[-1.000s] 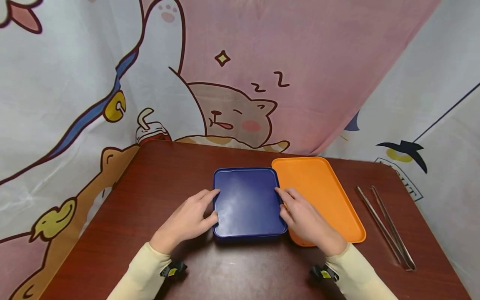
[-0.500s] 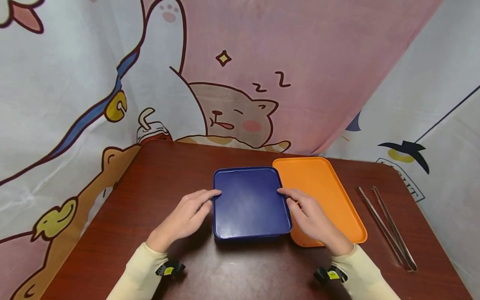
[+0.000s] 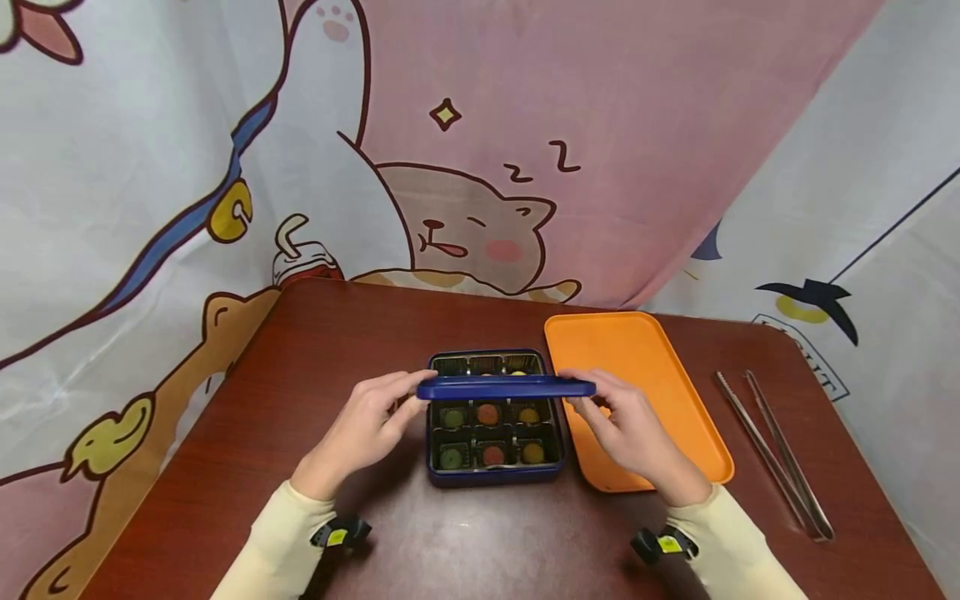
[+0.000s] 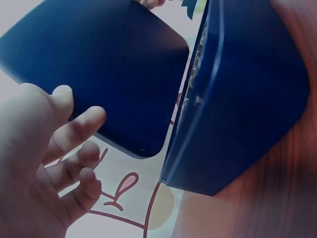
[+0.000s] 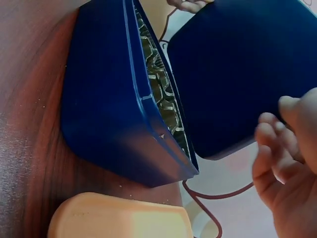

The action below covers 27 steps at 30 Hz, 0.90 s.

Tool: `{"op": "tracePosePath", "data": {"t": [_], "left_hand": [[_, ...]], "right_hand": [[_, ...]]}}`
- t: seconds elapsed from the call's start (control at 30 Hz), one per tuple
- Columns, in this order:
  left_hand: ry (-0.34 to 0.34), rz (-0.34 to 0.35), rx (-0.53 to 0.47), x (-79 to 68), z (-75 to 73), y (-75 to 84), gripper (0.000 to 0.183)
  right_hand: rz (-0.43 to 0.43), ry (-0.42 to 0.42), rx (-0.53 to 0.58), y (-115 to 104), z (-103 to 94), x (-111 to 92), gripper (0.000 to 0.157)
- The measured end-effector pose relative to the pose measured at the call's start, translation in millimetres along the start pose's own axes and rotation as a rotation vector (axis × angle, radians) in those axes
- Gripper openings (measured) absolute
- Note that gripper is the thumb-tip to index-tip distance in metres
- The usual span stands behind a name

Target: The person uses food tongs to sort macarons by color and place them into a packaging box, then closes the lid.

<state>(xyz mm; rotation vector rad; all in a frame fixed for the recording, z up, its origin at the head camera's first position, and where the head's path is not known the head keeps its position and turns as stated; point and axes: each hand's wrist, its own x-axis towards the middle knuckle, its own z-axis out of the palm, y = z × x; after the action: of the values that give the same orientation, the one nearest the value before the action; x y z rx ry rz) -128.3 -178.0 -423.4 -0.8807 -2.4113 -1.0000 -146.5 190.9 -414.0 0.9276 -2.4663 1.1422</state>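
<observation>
Both hands hold the square dark blue lid [image 3: 506, 387] at its left and right edges, above its blue box [image 3: 495, 478]. Steeply tilted, the lid shows almost edge-on in the head view and hides part of the box. My left hand [image 3: 367, 423] pinches one side, thumb and fingers at the rim. My right hand [image 3: 628, 433] pinches the opposite side. Inside the box a divided insert holds small round pieces, among them a green one [image 3: 452, 458], a reddish one [image 3: 493, 456] and a yellowish one [image 3: 533, 452]. Both wrist views show a gap between lid [image 4: 114, 64] and box [image 5: 104, 94].
An orange tray [image 3: 637, 375] lies right of the box, partly behind my right hand. Farther right, metal tongs [image 3: 780, 458] rest on the brown table [image 3: 330, 333]. A printed cloth [image 3: 637, 125] hangs behind and around the table.
The lid has come up off the box and tilted steeply, baring the compartments and round pieces. Both hands have risen slightly with it; tray and tongs stay put.
</observation>
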Motion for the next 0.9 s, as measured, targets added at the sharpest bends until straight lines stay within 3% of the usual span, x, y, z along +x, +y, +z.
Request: {"op": "tracePosePath", "data": {"t": [0.1, 0.27, 0.37, 0.47, 0.5, 0.63, 0.8, 0.9], "left_hand": [[0.064, 0.021, 0.013, 3.1, 0.8, 1.2, 0.003], [0.138, -0.005, 0.073, 9.0, 2.0, 6.2, 0.028], [0.148, -0.064, 0.086, 11.9, 5.1, 9.8, 0.026], [0.144, -0.142, 0.088, 13.5, 10.0, 12.5, 0.013], [0.137, -0.164, 0.085, 14.0, 11.9, 13.1, 0.021], [0.092, -0.212, 0.073, 14.0, 21.1, 11.1, 0.053], [0.0, -0.276, 0.046, 11.8, 28.7, 7.3, 0.069], [-0.054, -0.324, 0.048, 11.3, 30.9, 5.1, 0.076]], "right_hand": [[-0.036, 0.083, -0.019, -1.1, 1.5, 5.4, 0.022], [-0.04, 0.148, -0.102, -7.9, 3.3, 16.3, 0.019], [-0.009, 0.149, -0.158, -10.8, 6.5, 21.4, 0.027], [0.028, 0.157, -0.197, -11.1, 11.3, 24.5, 0.013], [0.042, 0.153, -0.21, -10.8, 13.2, 25.4, 0.013], [0.113, 0.07, -0.262, -7.8, 20.4, 28.2, 0.048], [0.213, -0.103, -0.362, -2.2, 26.9, 29.8, 0.062], [0.243, -0.157, -0.397, 1.5, 31.1, 29.4, 0.064]]}}
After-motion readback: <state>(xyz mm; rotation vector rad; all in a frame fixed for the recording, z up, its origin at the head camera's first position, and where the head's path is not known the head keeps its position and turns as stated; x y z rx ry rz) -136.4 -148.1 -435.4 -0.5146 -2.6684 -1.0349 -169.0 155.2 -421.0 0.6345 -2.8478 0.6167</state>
